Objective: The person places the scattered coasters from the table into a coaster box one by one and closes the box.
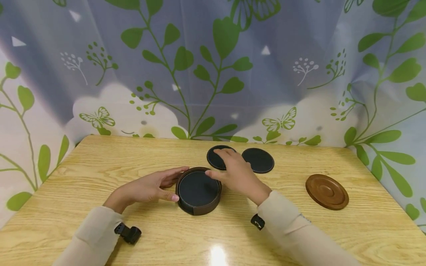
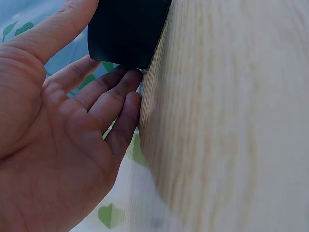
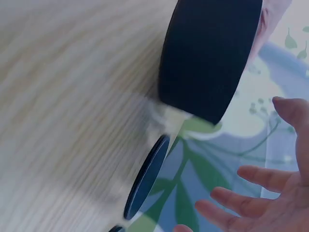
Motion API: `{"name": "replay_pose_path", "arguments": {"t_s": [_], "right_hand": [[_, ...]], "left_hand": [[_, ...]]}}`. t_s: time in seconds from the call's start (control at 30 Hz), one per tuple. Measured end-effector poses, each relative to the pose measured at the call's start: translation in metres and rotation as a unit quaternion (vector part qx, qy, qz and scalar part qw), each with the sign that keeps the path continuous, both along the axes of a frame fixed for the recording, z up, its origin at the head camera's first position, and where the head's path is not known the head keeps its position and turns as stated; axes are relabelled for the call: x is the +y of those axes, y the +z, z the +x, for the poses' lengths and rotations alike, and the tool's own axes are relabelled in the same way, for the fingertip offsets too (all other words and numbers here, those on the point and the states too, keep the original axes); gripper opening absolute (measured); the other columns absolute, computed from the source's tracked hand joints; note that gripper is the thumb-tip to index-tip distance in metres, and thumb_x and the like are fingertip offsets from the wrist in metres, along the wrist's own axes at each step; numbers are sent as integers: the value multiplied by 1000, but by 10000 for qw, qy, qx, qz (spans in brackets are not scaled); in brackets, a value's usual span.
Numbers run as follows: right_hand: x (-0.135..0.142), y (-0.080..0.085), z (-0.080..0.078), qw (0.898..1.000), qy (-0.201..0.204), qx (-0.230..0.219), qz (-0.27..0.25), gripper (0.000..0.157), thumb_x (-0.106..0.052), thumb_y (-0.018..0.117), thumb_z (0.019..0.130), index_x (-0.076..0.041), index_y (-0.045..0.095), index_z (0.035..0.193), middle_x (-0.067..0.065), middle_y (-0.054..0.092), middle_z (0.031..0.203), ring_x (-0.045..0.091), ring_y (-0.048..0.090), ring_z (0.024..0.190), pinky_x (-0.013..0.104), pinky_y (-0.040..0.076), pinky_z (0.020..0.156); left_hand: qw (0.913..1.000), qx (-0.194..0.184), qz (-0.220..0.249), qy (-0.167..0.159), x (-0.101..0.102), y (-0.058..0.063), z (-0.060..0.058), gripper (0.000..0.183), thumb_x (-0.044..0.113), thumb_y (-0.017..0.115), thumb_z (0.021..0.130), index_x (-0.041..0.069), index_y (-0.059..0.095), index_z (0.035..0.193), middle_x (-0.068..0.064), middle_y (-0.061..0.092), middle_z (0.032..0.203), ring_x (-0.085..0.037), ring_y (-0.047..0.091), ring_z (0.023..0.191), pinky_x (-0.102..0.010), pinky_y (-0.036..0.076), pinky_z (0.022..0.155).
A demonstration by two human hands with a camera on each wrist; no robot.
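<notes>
Round black-and-brown leather-look holder (image 1: 207, 209): between 2 hands, left nearer; no long axis.
Left hand (image 1: 149, 187): loosely spread alongside, contact unclear.
Right hand (image 1: 239, 173): spread, empty.

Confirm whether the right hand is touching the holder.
Apart. The right wrist view shows it: curtain is visible in the gap between the right hand and the holder.
</notes>
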State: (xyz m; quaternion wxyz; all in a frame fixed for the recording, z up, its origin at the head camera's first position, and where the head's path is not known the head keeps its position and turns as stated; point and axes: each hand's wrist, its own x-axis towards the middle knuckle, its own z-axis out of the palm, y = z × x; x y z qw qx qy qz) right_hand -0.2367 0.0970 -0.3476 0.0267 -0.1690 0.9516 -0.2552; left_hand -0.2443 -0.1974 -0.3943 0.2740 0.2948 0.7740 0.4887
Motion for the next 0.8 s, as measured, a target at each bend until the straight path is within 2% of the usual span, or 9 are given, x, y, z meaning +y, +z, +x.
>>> {"name": "replay_pose_path", "arguments": {"t_s": [0.37,0.43,0.6,0.8], "right_hand": [[41,-5,-25,9987,-423,-287,-72,83,-47,72,98,-16,35,165,17,30,171,48,27,157,87,21,112],[47,-6,-28,9981,-515,-335,1,84,-46,73,98,-15,34,166,18,29,171,48,26,157,87,22,111],[60,-10,-40,9974,-609,-344,190,85,-43,75,98,-8,35,164,25,30,169,54,31,152,81,32,112],[72,-16,-52,9963,-675,-505,183,86,-40,74,98,-3,32,164,26,28,170,54,28,153,79,29,116]], "left_hand": [[10000,1,-70,60,0,0,1,95,25,77,96,12,18,169,-17,20,175,-42,22,160,-61,24,126],[10000,-1,-65,52,0,1,1,95,25,77,96,12,18,169,-17,19,175,-42,21,160,-61,24,127],[10000,-2,-36,48,0,1,1,95,24,77,96,11,18,169,-17,19,175,-42,21,160,-61,23,127],[9999,-7,-78,95,0,0,1,95,25,77,96,13,19,169,-17,19,175,-42,22,160,-61,24,127]]}}
